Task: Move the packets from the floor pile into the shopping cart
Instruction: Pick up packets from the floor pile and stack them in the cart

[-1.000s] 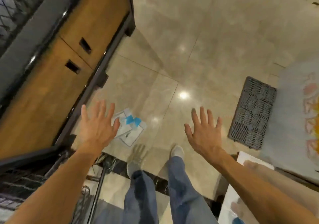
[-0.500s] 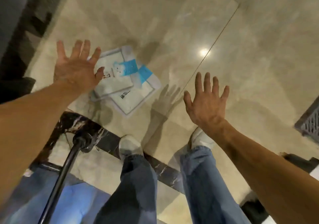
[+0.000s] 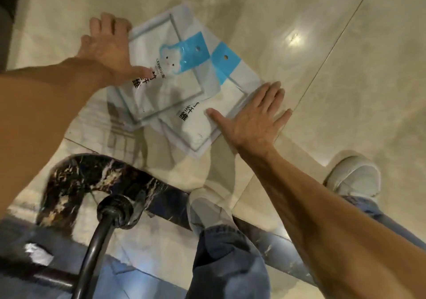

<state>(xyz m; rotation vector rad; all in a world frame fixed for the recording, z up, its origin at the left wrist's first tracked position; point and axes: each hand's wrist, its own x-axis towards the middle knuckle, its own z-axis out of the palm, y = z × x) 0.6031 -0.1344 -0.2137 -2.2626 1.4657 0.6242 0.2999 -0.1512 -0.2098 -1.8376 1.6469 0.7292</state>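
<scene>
Two flat white packets with blue header cards lie overlapped on the beige tiled floor. The upper packet (image 3: 168, 77) has a cartoon face on it and partly covers the lower packet (image 3: 207, 118). My left hand (image 3: 108, 47) lies at the upper packet's left edge, fingers spread, thumb on its face. My right hand (image 3: 253, 118) reaches the lower packet's right edge with straight fingers, thumb over the packet. Neither hand holds anything. A dark curved tube of the shopping cart (image 3: 96, 241) rises at bottom left; its basket is out of view.
A dark marble strip (image 3: 96, 174) inlaid in the floor curves below the packets. My two legs in blue jeans (image 3: 228, 259) and pale shoes (image 3: 355, 176) stand on either side of it. Bare floor tiles (image 3: 345, 68) extend to the right.
The view has dropped closer to the floor. Both hands moved down from above the packets to their edges, the left onto the upper packet, the right onto the lower one.
</scene>
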